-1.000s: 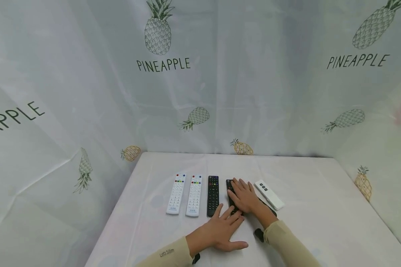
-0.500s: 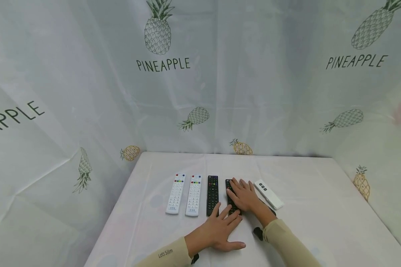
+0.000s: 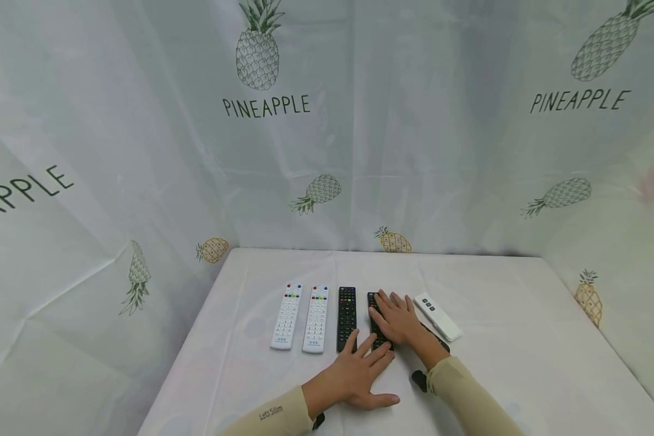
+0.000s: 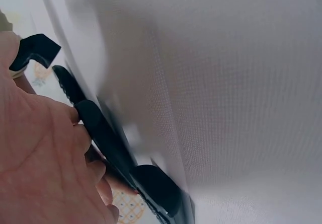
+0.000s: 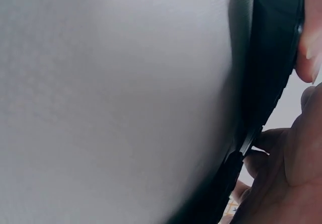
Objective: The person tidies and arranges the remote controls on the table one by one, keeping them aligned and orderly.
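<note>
Black remote (image 3: 378, 330) is lying partly beneath your straight-fingered right hand (image 3: 400, 321), while your left hand (image 3: 356, 376), fingers spread apart, is resting at the remote's near end.

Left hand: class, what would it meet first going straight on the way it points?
Probably the long, black, many-buttoned remote control under the right hand; the left hand overlaps its near end, though contact is unclear.

Black remote (image 3: 378, 331) under my right grip (image 3: 396, 318): looks plastic, smooth, slightly glossy. White remotes (image 3: 316, 321): smooth plastic too. Bench cover (image 3: 501, 327): matt cloth, fine weave. Backdrop (image 3: 414, 133): smooth sheet, faint sheen, some creases. My sleeves (image 3: 471, 390): matt cloth.
</note>
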`<state>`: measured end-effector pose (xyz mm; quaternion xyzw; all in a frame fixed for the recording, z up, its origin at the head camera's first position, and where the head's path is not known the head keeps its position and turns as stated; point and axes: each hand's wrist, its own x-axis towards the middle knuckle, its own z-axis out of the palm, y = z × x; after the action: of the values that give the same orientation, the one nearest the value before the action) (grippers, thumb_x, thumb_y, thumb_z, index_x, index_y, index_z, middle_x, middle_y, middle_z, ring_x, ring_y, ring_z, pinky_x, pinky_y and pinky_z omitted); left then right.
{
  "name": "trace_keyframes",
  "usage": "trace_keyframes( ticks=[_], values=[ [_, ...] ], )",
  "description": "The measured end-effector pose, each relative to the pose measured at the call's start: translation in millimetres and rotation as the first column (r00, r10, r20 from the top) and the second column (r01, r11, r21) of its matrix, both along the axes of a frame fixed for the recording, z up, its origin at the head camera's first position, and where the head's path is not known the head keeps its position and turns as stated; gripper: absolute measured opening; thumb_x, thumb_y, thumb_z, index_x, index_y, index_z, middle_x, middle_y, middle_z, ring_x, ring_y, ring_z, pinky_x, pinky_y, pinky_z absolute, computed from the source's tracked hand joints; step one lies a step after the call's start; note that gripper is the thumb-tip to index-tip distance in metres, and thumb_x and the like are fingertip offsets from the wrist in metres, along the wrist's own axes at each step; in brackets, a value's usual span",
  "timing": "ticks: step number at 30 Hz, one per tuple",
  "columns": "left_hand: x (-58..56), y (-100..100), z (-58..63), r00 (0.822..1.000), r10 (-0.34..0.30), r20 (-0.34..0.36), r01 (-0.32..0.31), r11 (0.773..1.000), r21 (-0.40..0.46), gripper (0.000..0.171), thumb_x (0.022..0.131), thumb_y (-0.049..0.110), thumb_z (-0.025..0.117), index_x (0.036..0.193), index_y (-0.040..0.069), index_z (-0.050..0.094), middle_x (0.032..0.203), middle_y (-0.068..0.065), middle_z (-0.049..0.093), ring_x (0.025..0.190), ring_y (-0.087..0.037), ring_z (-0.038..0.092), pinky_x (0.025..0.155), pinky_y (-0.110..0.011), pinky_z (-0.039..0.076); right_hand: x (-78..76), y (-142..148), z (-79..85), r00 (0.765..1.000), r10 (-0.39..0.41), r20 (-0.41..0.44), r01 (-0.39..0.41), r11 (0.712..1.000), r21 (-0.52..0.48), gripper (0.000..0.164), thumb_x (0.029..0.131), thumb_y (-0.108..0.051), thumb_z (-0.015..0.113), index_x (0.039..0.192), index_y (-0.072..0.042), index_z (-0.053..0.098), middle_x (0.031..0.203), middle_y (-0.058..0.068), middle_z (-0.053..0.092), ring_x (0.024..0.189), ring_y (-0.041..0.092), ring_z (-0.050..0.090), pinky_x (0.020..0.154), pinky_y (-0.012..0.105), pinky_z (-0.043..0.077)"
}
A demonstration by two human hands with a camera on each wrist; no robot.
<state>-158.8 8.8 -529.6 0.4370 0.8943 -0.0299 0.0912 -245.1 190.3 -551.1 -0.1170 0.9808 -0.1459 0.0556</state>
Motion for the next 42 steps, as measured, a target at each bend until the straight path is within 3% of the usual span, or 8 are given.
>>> trace_keyframes(
  ticks=[6,19,32,42],
  values=[
    [0.1,-1.6,1.3,1.000,0.001,-0.019,-0.001,1.000,-0.011,0.087,0.089,0.082,0.012,0.159,0.031,0.016,0.166,0.012,0.014,0.155,-0.021,0.008,0.121,-0.058,0.010,-1.6,-0.4,-3.1,1.000,-0.001,-0.003,0.001,1.000,0.019,0.067,0.105,-0.053,0.027,0.155,-0.009,0.031,0.163,0.011,0.026,0.149,0.042,0.022,0.117,0.067,0.006],
    [-1.1,-2.7,5.0,1.000,0.007,0.014,-0.006,1.000,-0.015,0.087,0.090,0.082,0.017,0.160,0.029,0.015,0.167,0.010,0.012,0.155,-0.022,0.005,0.121,-0.058,0.009,-6.1,-4.0,-3.2,1.000,0.003,0.008,-0.003,0.999,0.033,0.067,0.105,-0.053,0.027,0.156,-0.009,0.029,0.164,0.011,0.024,0.150,0.042,0.021,0.117,0.067,0.005],
    [-1.5,0.2,1.1,1.000,0.022,-0.006,-0.022,0.999,-0.044,0.090,0.087,0.085,0.011,0.159,0.032,0.012,0.166,0.013,0.008,0.155,-0.019,0.004,0.122,-0.057,0.008,-3.6,-5.6,-3.0,1.000,0.007,-0.016,-0.006,0.999,0.043,0.066,0.105,-0.050,0.033,0.155,-0.006,0.031,0.163,0.013,0.027,0.148,0.043,0.025,0.116,0.068,0.010],
    [-3.6,-1.0,0.8,1.000,0.012,-0.002,-0.012,0.999,-0.049,0.091,0.086,0.086,0.014,0.160,0.031,0.012,0.166,0.012,0.009,0.155,-0.019,0.004,0.122,-0.056,0.008,-5.7,-6.6,-4.5,1.000,-0.006,-0.006,0.006,0.999,0.036,0.067,0.105,-0.052,0.031,0.156,-0.008,0.029,0.164,0.012,0.025,0.148,0.044,0.023,0.117,0.068,0.008]
  ],
)
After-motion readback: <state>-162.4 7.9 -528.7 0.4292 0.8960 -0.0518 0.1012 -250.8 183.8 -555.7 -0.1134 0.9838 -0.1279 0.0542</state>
